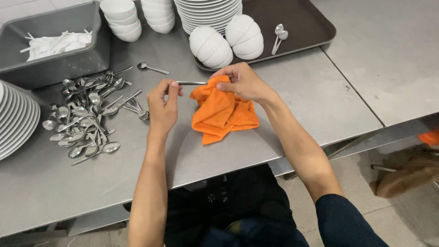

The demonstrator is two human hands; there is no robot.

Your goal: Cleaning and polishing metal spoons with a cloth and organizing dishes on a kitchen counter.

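Observation:
My left hand (162, 103) pinches one end of a metal spoon (190, 83), held level above the steel counter. The spoon's other end is wrapped in an orange cloth (222, 114), which my right hand (242, 82) grips around it. Most of the cloth hangs down and rests bunched on the counter (292, 105) between my arms. A heap of several loose metal spoons (84, 116) lies on the counter just left of my left hand.
A grey tub (55, 64) of white plastic utensils sits at the back left. Stacked white plates (16, 121) are at the far left. White bowls (137, 18) and a brown tray (302, 25) with plates, upturned bowls and two spoons stand behind. One lone spoon (152, 68) lies near.

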